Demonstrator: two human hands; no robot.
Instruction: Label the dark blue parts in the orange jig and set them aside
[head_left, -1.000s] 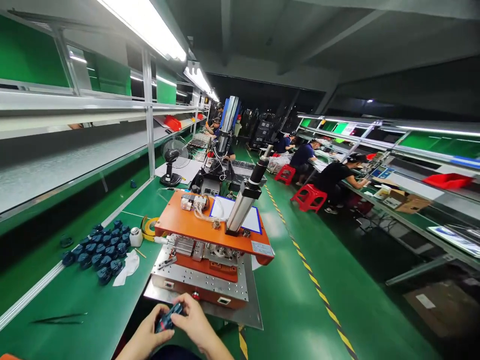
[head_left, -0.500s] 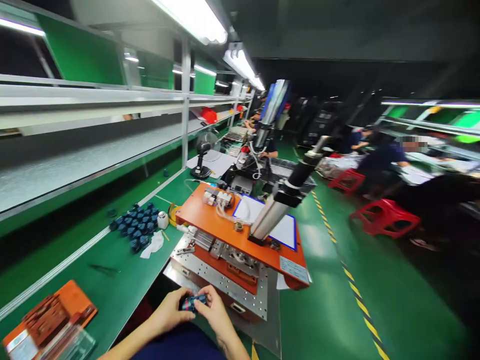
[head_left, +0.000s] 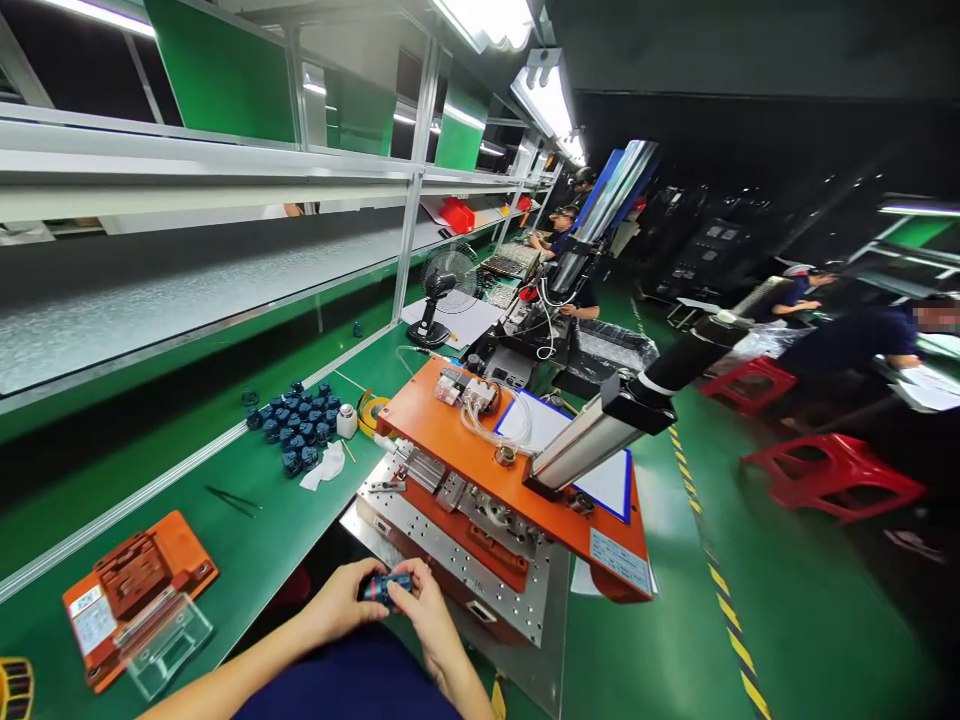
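Sitting between the left hand (head_left: pixel 346 602) and the right hand (head_left: pixel 424 604), the dark-blue part (head_left: pixel 380 590) is held in the air in front of the orange-topped machine (head_left: pixel 427 405), to the right of the tabletop (head_left: pixel 289 530). Both hands pinch it, fingers curled about its ends, the right thumb pressing on the near side. It is probably light and stiff, likely moulded plastic, unlikely to crush; its uneven outline should resist slipping, and the two ends seem the best hold. It looks small and chunky, with a reddish band towards the left; finer detail is too small to tell.
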